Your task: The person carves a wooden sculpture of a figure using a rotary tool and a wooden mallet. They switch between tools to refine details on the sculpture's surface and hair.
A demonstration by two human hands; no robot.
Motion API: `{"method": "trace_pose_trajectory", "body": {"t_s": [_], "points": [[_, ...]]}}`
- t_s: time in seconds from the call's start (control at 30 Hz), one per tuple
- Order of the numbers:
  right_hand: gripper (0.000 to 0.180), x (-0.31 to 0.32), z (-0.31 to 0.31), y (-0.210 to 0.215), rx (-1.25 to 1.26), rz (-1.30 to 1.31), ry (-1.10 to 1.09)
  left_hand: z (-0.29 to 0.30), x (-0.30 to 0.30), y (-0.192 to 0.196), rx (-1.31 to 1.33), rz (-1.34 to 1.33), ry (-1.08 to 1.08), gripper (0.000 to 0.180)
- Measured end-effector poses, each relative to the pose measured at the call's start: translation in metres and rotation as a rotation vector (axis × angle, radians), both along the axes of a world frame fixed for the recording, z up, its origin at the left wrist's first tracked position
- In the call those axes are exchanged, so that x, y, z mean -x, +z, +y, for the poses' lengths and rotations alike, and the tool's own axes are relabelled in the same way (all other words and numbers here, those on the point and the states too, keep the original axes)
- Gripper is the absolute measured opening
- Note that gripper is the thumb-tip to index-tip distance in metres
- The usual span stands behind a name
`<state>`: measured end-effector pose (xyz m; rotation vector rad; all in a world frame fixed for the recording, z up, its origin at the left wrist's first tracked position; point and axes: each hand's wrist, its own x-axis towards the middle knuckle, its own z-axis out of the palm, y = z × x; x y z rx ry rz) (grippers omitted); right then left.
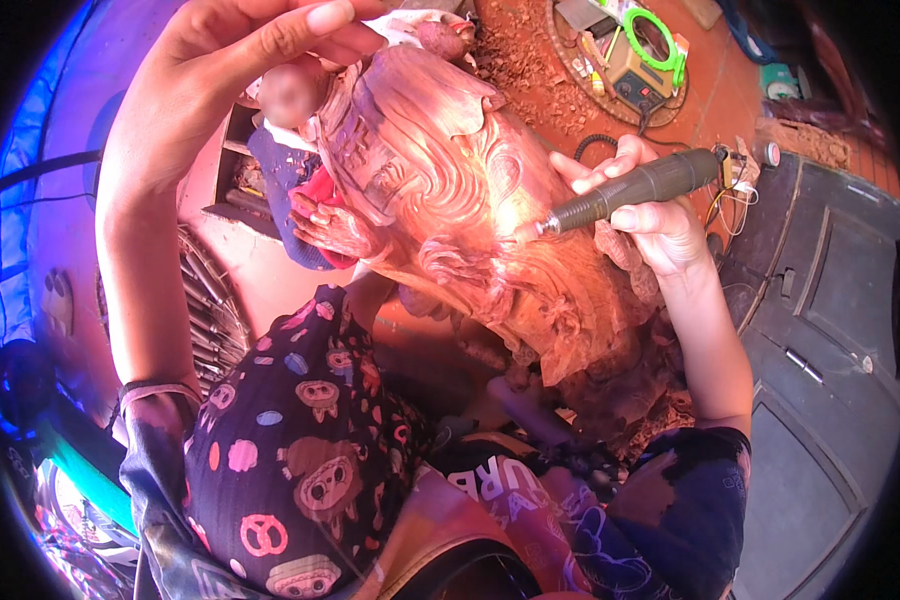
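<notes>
A large reddish-brown wood carving (450,180) lies tilted in front of me, covered in flowing folds and swirls. My right hand (660,210) is wrapped round a dark rotary-tool handpiece (635,190). Its metal nose points left, with the tip at or very near the carving's brightly lit surface; contact cannot be made out. High at the upper left, my left hand (270,45) is raised close to the camera. Its fingers stretch rightward, partly cut off by the picture's edge, and nothing shows in them. A carved hand shape (335,225) juts from the wood's left side.
Upper right, a control box (635,80) and a bright green ring (652,38) rest on a round board. Wood chips (535,85) litter the orange floor. Grey panelled doors (810,320) stand at the right. Several long tools (210,310) lie left, near blue and red cloth (315,190).
</notes>
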<state>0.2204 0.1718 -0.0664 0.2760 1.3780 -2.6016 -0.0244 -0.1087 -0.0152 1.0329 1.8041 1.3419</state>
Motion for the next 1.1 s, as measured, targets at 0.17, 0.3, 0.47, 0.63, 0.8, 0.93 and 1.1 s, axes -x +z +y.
{"method": "trace_pose_trajectory", "body": {"t_s": [0.17, 0.3, 0.47, 0.63, 0.8, 0.93, 1.1], "points": [[0.032, -0.001, -0.001, -0.001, 0.068, -0.057, -0.078, -0.005, 0.003, -0.006, -0.019, -0.034, 0.048, 0.033], [0.034, 0.002, 0.002, -0.002, 0.005, 0.062, 0.052, -0.001, -0.003, -0.008, -0.024, -0.054, 0.056, 0.033], [0.031, 0.0, -0.003, 0.001, 0.006, -0.029, -0.087, 0.0, -0.009, -0.006, -0.101, -0.142, 0.11, 0.021], [0.031, 0.001, -0.008, 0.006, -0.071, 0.045, -0.09, -0.001, -0.011, -0.008, -0.109, -0.113, 0.12, 0.02], [0.032, 0.001, -0.013, 0.008, -0.121, 0.177, -0.089, -0.004, -0.011, -0.01, -0.101, -0.144, 0.14, 0.021], [0.032, 0.0, -0.014, 0.011, -0.21, 0.177, -0.075, -0.005, -0.008, -0.011, -0.075, -0.107, 0.101, 0.022], [0.032, 0.0, -0.013, 0.011, -0.223, 0.211, -0.03, -0.005, -0.009, -0.014, -0.135, -0.067, 0.08, 0.023]]}}
